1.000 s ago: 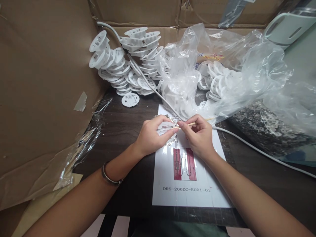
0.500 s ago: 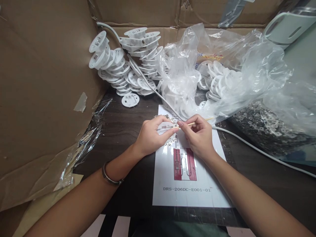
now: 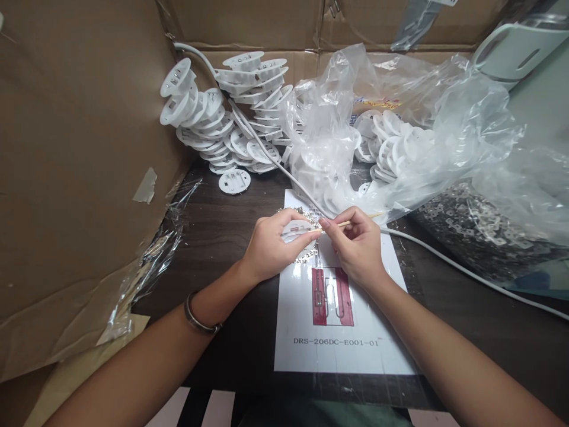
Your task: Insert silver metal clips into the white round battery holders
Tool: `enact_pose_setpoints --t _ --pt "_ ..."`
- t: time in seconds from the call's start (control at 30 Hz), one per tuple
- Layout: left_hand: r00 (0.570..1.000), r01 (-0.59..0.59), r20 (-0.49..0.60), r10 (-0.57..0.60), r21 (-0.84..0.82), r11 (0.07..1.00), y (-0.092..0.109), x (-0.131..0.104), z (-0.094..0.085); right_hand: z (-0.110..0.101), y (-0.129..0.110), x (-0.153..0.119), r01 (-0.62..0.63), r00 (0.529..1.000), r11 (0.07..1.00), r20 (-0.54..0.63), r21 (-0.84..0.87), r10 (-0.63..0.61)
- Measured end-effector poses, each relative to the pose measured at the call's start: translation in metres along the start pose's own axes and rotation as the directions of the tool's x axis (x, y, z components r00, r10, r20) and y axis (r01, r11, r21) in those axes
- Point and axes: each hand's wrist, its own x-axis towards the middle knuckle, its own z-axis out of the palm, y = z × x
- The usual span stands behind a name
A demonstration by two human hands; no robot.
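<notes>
Left grip (image 3: 272, 248) holds one white disc (image 3: 294, 225), right grip (image 3: 361, 246) one stick (image 3: 343, 225).

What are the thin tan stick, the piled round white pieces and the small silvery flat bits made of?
Thin tan stick: probably wood or bamboo, matte, judging by its pale colour. Round white pieces: likely smooth moulded plastic, given their even white and thin rims. Small silvery flat bits: apparently bright metal, from their sharp glints.
</notes>
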Motion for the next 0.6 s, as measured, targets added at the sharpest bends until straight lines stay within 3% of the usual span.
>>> enact_pose_setpoints --t 0.6 --pt "1.000 0.003 0.012 -0.003 0.021 1.000 0.0001 0.0004 0.0004 -0.0016 0.0004 -0.0009 -0.007 1.000 1.000 0.004 0.002 0.007"
